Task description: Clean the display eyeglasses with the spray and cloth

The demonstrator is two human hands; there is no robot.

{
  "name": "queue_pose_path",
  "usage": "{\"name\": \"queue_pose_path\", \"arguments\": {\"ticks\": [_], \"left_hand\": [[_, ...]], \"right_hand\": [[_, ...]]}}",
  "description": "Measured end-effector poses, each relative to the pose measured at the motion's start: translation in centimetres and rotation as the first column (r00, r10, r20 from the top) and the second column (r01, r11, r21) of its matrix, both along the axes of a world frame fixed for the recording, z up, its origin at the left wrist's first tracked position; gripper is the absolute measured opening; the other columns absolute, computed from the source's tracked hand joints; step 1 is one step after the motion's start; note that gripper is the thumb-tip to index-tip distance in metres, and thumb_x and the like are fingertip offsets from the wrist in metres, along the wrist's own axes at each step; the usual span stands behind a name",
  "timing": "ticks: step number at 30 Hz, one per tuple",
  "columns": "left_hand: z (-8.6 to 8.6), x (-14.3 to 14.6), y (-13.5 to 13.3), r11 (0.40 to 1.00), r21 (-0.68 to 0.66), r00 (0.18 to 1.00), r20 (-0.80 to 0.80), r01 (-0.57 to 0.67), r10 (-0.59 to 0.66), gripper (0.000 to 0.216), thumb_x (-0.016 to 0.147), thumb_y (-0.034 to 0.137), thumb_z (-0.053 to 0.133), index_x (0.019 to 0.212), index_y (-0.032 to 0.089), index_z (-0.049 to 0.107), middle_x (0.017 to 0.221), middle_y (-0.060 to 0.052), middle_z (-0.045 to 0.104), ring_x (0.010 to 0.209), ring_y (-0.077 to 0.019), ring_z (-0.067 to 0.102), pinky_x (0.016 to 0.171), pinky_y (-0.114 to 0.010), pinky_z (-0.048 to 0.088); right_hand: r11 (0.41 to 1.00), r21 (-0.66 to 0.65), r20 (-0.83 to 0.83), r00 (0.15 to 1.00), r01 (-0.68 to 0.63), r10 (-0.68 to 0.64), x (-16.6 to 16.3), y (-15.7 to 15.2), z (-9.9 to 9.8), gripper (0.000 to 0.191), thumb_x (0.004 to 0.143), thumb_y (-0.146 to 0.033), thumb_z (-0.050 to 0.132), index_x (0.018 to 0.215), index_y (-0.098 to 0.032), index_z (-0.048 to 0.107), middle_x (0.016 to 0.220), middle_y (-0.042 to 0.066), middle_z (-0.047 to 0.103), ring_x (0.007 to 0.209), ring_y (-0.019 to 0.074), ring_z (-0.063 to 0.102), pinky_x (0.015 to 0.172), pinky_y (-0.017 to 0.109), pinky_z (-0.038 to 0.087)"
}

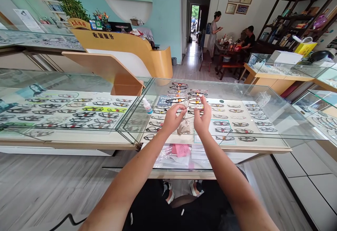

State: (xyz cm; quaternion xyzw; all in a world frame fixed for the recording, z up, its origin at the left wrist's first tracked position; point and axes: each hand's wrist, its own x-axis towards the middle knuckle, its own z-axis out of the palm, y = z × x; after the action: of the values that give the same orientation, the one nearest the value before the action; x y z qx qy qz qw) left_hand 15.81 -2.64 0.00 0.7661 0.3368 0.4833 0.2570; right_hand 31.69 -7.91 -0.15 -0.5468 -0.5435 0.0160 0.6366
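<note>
Over the glass display counter, my left hand (174,119) is closed in a pinch on a pair of thin-framed eyeglasses (186,102). My right hand (203,116) is raised just right of the eyeglasses, thumb and index finger apart; whether it touches their frame is hard to see. Below and between the hands, a crumpled beige cloth (184,127) lies on the counter top. A small white spray bottle (147,106) stands on the glass to the left. Several rows of spectacle frames (223,130) show through the glass beneath.
The glass counter (263,140) has overhanging front edges. A lower shelf holds pink paper (182,150) and plastic packets. On the left, a brown board (102,66) leans up from another display case (63,119). Two people are at a table (228,47) at the back.
</note>
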Motion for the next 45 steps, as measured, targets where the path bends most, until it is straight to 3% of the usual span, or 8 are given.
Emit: {"name": "queue_pose_path", "arguments": {"ticks": [13, 18, 22, 25, 29, 37, 41, 45], "left_hand": [[0.6, 0.2, -0.7, 0.995, 0.096, 0.999, -0.008, 0.038, -0.037, 0.027, 0.106, 0.048, 0.062, 0.101, 0.023, 0.07, 0.11, -0.008, 0.077, 0.11, -0.0259, 0.07, 0.1, -0.041, 0.052], [0.2, 0.2, -0.2, 1.0, -0.001, 0.992, 0.124, -0.001, 0.001, 0.026, 0.102, 0.049, 0.067, 0.102, 0.024, 0.073, 0.113, -0.008, 0.078, 0.11, -0.0259, 0.072, 0.092, -0.04, 0.054], [-0.1, 0.1, 0.3, 0.998, -0.064, 0.974, 0.227, -0.001, 0.015, 0.026, 0.097, 0.05, 0.073, 0.099, 0.024, 0.076, 0.116, -0.009, 0.079, 0.113, -0.0266, 0.073, 0.095, -0.041, 0.056], [-0.1, 0.1, 0.6, 0.993, -0.112, 0.954, 0.301, 0.044, -0.008, 0.027, 0.092, 0.05, 0.079, 0.095, 0.024, 0.079, 0.121, -0.011, 0.077, 0.119, -0.0285, 0.072, 0.098, -0.043, 0.058], [-0.2, 0.2, 0.9, 0.965, -0.21, 0.92, 0.387, 0.157, -0.066, 0.028, 0.083, 0.051, 0.087, 0.091, 0.025, 0.083, 0.128, -0.012, 0.075, 0.126, -0.0315, 0.07, 0.102, -0.047, 0.059], [-0.1, 0.1, 1.3, 0.882, -0.383, 0.867, 0.494, 0.276, -0.057, 0.035, 0.066, 0.05, 0.098, 0.085, 0.024, 0.086, 0.124, -0.011, 0.077, 0.125, -0.0335, 0.069, 0.104, -0.05, 0.058], [0.4, -0.1, 0.9, 0.92, -0.316, 0.921, 0.375, 0.232, -0.104, 0.037, 0.078, 0.059, 0.089, 0.086, 0.023, 0.084, 0.123, -0.012, 0.077, 0.12, -0.0327, 0.071, 0.098, -0.049, 0.06], [1.1, -1.2, 0.6, 0.997, -0.02, 0.981, 0.177, -0.072, 0.074, 0.043, 0.102, 0.061, 0.061, 0.089, 0.024, 0.079, 0.119, -0.012, 0.076, 0.121, -0.029, 0.068, 0.113, -0.051, 0.052]], "right_hand": [[0.992, 0.127, 0.1, 0.995, -0.015, 0.002, 1.3, -0.6, 1.3, 0.067, 0.105, -0.035, 0.049, 0.171, -0.035, 0.036, 0.162, 0.012, 0.056, 0.135, 0.034, 0.056, 0.096, 0.048, 0.056], [0.994, 0.078, 0.019, 0.997, -0.072, 0.071, 0.7, -0.7, 1.2, 0.063, 0.104, -0.037, 0.053, 0.165, -0.031, 0.042, 0.165, 0.015, 0.053, 0.134, 0.0322, 0.062, 0.096, 0.046, 0.058], [0.987, -0.033, -0.074, 0.985, -0.157, 0.155, 0.3, -0.3, 0.7, 0.037, 0.105, -0.038, 0.055, 0.138, -0.026, 0.064, 0.139, 0.013, 0.072, 0.109, 0.0268, 0.072, 0.091, 0.044, 0.058], [0.96, -0.116, 0.007, 0.967, -0.254, 0.256, 0.2, 0.1, 0.4, 0.03, 0.103, -0.038, 0.061, 0.127, -0.026, 0.073, 0.13, 0.011, 0.078, 0.116, 0.0287, 0.071, 0.1, 0.047, 0.057], [0.95, -0.092, 0.147, 0.939, -0.299, 0.31, 0.1, 0.4, 0.3, 0.028, 0.101, -0.035, 0.065, 0.125, -0.026, 0.077, 0.131, 0.01, 0.08, 0.126, 0.0301, 0.071, 0.114, 0.052, 0.051], [0.94, -0.109, 0.168, 0.926, -0.325, 0.339, 0.3, 1.0, -0.6, 0.029, 0.097, -0.038, 0.073, 0.122, -0.025, 0.079, 0.13, 0.013, 0.081, 0.123, 0.0311, 0.074, 0.111, 0.052, 0.056], [0.95, -0.108, 0.153, 0.94, -0.292, 0.306, 0.3, 1.2, -1.1, 0.023, 0.098, -0.039, 0.072, 0.113, -0.024, 0.081, 0.122, 0.013, 0.082, 0.118, 0.031, 0.074, 0.107, 0.052, 0.057], [0.954, -0.106, 0.132, 0.947, -0.279, 0.292, 0.4, 1.0, -0.9, 0.026, 0.101, -0.041, 0.068, 0.117, -0.025, 0.081, 0.128, 0.012, 0.082, 0.121, 0.0304, 0.073, 0.11, 0.052, 0.055]]}}
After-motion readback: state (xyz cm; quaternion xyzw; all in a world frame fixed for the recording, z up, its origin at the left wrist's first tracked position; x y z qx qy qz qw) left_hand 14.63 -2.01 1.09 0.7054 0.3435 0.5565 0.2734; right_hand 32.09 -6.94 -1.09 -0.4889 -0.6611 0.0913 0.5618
